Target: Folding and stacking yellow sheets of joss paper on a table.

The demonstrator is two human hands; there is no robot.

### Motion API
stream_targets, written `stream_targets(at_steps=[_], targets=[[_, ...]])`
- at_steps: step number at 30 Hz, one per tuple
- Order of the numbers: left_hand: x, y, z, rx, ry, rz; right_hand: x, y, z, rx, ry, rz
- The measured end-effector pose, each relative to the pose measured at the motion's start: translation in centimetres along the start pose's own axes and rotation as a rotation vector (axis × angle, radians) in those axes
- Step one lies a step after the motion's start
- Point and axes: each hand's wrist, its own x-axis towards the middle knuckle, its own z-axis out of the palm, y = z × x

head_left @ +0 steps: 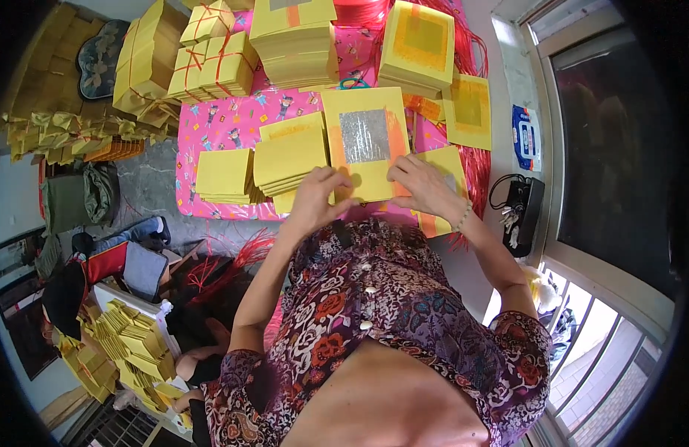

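Observation:
A yellow paper sheet (395, 108) with a silver square and orange bands lies in front of me, its near edge toward my body. My left hand (317, 200) is at its near left corner, fingers curled and thumb along the edge. Across the near right part, my right hand (432, 188) has its fingers bent over the paper and its thumb at the edge. Both hands seem to grip the sheet. Beside my left hand lies a stack of folded yellow papers (291, 158). Another yellow sheet (440, 159) is partly under my right hand.
The pink patterned tablecloth (210, 134) carries tall yellow paper stacks (296, 63), red-tied bundles (221, 67) and red strands (475, 167). A wipes pack (525, 138) and black bag (525, 212) lie right. At lower left, a person (65, 294) sits by more yellow papers (132, 335).

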Motion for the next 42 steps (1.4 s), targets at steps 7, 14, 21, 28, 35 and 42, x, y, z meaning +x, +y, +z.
stream_targets(at_steps=[7,14,21,28,35,42], targets=[[0.3,0.2,1.5,0.068,-0.123,-0.003,0.0,0.6,-0.5,0.090,-0.035,0.017],[0.6,-0.3,1.2,-0.146,-0.091,-0.089,0.4,1.4,-0.8,0.249,-0.076,0.084],[1.1,-1.0,1.6,-0.287,-0.154,-0.280,0.4,1.9,-0.4,0.287,-0.059,0.107],[1.8,-1.4,1.4,-0.309,-0.234,-0.410,0.5,2.2,0.1,0.314,-0.023,0.109],[2.1,-1.7,1.4,-0.366,-0.233,-0.445,0.8,2.6,0.2,0.351,-0.008,0.091],[2.0,-1.4,1.3,-0.352,-0.242,-0.462,0.9,2.1,-0.2,0.284,-0.018,0.086]])
